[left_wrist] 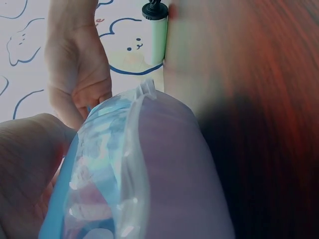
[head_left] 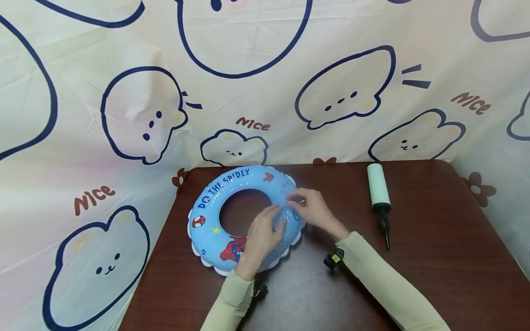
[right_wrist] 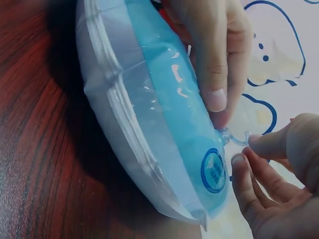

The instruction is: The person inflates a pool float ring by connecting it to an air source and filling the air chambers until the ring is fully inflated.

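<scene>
A blue inflated swim ring (head_left: 221,191) with cartoon prints and a white scalloped edge lies on the table. My left hand (head_left: 262,234) reaches over its near right side, thumb and fingers bent at the base of a clear valve (right_wrist: 225,136). From the right comes my right hand (head_left: 312,209), its thumb and forefinger pinching the valve's small clear cap (right_wrist: 247,135). The cap stands out of the valve on its strap. Seen from the left wrist, the ring (left_wrist: 99,164) looks plump, with a transparent seam along its edge.
A pale green hand pump (head_left: 377,186) with a black nozzle lies on the right of the dark brown table (head_left: 439,239). Behind the table hangs a cream cloth (head_left: 273,101) with cartoon outlines. Each wrist carries a small black camera (head_left: 333,258).
</scene>
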Tool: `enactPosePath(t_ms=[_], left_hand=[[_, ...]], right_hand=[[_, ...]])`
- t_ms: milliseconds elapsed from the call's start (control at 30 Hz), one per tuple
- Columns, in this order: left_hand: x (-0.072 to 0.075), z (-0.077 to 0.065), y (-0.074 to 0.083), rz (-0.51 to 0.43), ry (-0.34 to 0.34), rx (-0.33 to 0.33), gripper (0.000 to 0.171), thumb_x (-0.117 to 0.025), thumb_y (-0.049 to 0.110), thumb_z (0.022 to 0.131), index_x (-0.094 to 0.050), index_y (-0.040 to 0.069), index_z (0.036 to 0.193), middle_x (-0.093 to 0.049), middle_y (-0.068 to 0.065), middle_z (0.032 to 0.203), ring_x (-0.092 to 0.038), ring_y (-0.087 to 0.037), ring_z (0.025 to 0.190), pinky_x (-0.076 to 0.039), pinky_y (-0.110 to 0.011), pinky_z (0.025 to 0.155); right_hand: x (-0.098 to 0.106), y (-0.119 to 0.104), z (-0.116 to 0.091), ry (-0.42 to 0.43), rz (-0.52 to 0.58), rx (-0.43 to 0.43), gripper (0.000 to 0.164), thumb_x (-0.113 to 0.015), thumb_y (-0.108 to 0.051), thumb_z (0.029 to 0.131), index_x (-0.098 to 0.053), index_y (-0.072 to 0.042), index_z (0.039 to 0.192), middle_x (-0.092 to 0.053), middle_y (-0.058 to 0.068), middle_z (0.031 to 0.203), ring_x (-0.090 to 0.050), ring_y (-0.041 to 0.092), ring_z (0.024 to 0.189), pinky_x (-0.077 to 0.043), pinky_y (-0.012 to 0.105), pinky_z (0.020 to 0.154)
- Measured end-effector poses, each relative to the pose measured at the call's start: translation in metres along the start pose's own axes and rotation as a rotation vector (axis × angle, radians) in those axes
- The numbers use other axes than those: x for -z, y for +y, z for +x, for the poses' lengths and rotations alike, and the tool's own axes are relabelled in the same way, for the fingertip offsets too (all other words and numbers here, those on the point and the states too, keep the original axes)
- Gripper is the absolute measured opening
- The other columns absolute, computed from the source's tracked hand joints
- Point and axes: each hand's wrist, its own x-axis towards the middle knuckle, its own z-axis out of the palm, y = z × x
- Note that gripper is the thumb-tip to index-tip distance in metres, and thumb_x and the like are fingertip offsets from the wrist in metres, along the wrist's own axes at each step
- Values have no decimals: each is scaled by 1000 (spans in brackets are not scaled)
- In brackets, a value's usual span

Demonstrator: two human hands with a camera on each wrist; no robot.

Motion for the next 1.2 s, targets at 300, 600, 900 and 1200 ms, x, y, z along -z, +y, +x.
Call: enactPosePath(t_ms=[300,600,900,1200], left_hand=[[0,0,0,2,-9,-4,43,-68,32,106,-68,9,142,-67,-10,146,-65,-31,134,-56,-51,109],[-3,0,0,22,-11,-3,43,-68,32,105,-69,10,142,-67,-9,146,-65,-31,133,-57,-51,107],[-4,0,0,31,-11,3,41,-69,32,105,-70,12,141,-66,-9,147,-65,-31,132,-59,-51,104],[-1,-3,1,43,-56,42,44,-64,35,107,-66,12,146,-61,-7,154,-61,-32,139,-57,-56,106]], right_hand=[[-5,-2,1,11,-32,2,12,-77,-11,99,-79,-11,111,-78,5,108,-74,23,100,-66,43,86],[-4,0,-1,-46,-101,93,17,-77,-4,97,-80,-7,114,-79,5,110,-74,23,105,-65,43,92],[-5,4,-2,-71,-183,170,18,-78,-2,96,-82,-10,111,-80,3,106,-75,19,101,-64,41,94],[-10,4,-1,-55,-251,215,19,-79,4,92,-85,-10,103,-82,2,102,-77,21,101,-63,43,94]])
